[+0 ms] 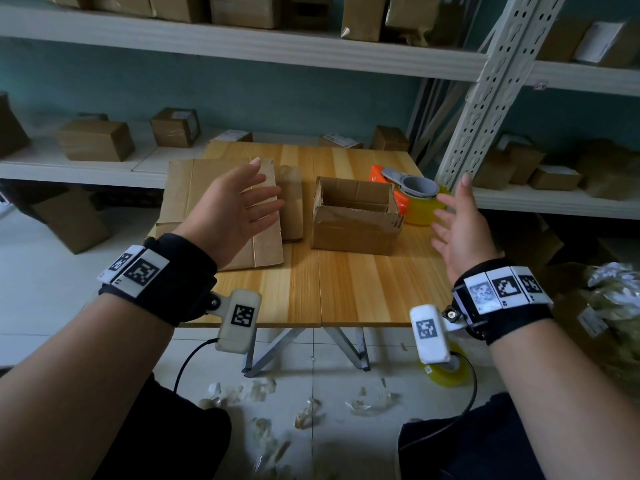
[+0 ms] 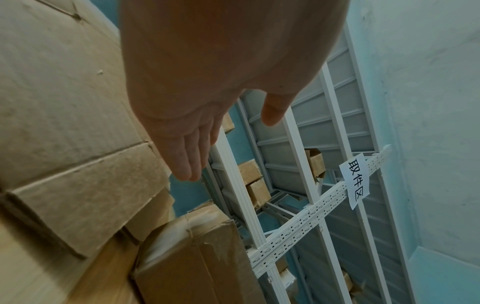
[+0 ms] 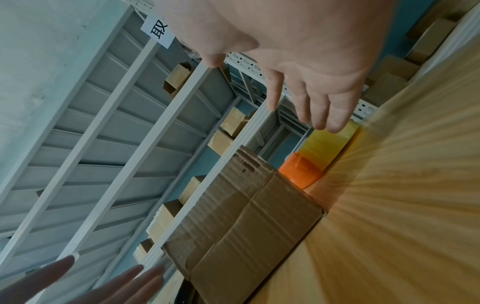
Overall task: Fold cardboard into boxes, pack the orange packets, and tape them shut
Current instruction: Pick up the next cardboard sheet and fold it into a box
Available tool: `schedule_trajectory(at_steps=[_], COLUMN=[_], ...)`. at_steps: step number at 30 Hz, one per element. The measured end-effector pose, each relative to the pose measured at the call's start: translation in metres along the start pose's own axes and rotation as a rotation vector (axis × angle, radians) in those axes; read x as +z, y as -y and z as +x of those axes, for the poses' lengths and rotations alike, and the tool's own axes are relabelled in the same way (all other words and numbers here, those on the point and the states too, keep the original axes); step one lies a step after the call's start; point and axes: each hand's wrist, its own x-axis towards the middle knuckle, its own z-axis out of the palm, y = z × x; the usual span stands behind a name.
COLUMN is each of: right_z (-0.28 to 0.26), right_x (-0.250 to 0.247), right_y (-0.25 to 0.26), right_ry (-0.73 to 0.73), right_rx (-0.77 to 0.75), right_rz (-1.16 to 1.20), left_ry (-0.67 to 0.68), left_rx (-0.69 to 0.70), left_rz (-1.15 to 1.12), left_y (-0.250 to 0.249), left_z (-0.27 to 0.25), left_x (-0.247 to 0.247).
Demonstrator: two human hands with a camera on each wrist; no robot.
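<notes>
An erected cardboard box [image 1: 356,220] stands open-topped in the middle of the wooden table [image 1: 346,292]; it also shows in the right wrist view as the box [image 3: 241,224]. Flat cardboard sheets [image 1: 194,188] lie stacked to its left. Behind the box sit orange packets [image 1: 377,173] and a yellow tape roll [image 1: 420,211] with a grey dispenser [image 1: 414,183]. My left hand [image 1: 239,206] hovers open above the flat sheets, palm facing right. My right hand [image 1: 457,226] hovers open to the right of the box, near the tape. Neither holds anything.
White metal shelving [image 1: 242,46] behind and to the right carries several taped cardboard parcels [image 1: 95,140]. A perforated upright post [image 1: 498,88] leans at the table's right rear. Another tape roll [image 1: 446,372] and scraps of film [image 1: 308,414] lie on the tiled floor.
</notes>
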Motion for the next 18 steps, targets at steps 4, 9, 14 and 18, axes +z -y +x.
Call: schedule_trajectory(at_steps=[4, 9, 14, 18], right_z=[-0.004, -0.01, -0.016, -0.014], right_x=[0.009, 0.025, 0.039, 0.049], right_y=[0.003, 0.006, 0.011, 0.011], right_ry=[-0.009, -0.001, 0.043, 0.025], right_rx=[0.001, 0.012, 0.043, 0.046], right_rz=[-0.008, -0.01, -0.014, -0.018], left_ry=[0.005, 0.009, 0.034, 0.043], left_rx=[-0.004, -0.015, -0.031, -0.051], left_rz=[0.015, 0.045, 0.092, 0.11], left_y=[0.003, 0.007, 0.015, 0.022], left_z=[0.0, 0.002, 0.006, 0.01], left_x=[0.011, 0.027, 0.042, 0.054])
